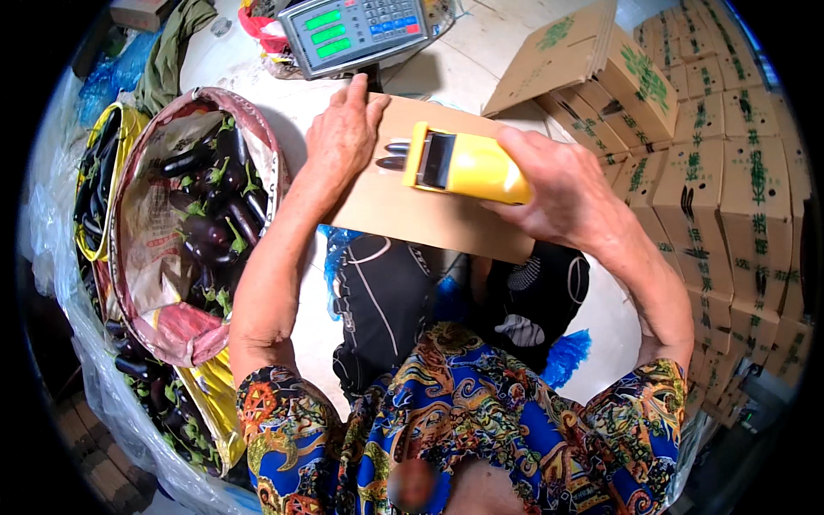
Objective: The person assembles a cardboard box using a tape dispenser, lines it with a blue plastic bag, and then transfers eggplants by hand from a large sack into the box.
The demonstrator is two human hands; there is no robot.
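Cardboard (386,210) lies above the person's knees, a yellow handheld tool (481,167) over its face — whether the two touch, I cannot tell. The right hand (562,184) grasps the tool's rear end. The left hand (345,133) rests unclenched along the cardboard's left edge, fingers extended. Eggplants (215,227) fill a basket (126,215) at left; a digital scale (356,33) stands beyond.

Blocked: sack (159,257) L of L hand (345,129), ctns (697,202) R; gap btwn scale (356,36) & box (558,56).
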